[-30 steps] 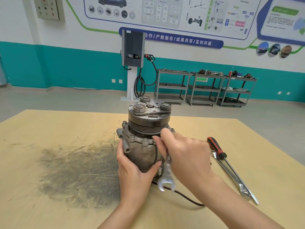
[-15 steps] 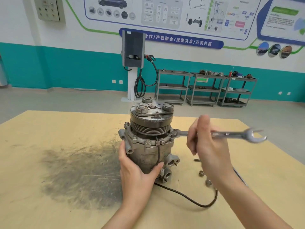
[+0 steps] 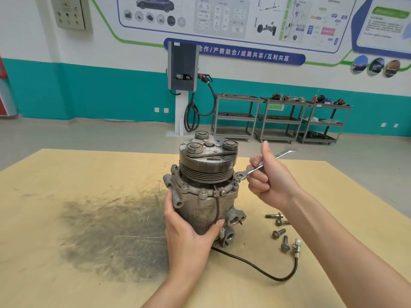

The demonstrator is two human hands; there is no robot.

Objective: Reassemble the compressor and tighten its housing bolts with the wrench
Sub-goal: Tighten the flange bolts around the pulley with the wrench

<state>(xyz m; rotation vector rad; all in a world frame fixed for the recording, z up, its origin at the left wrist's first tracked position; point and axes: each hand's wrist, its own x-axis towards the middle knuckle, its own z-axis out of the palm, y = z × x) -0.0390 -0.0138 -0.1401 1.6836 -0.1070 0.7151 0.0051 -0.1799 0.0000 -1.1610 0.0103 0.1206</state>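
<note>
The compressor stands mid-desk, gripped by the left hand. The right hand clamps the wrench, ring end on the right-side bolt, shaft pointing up-right.

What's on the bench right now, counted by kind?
Compressor: 1
Wrench: 1
Loose bolts: 4
Cable connector: 1
Total: 7
</note>
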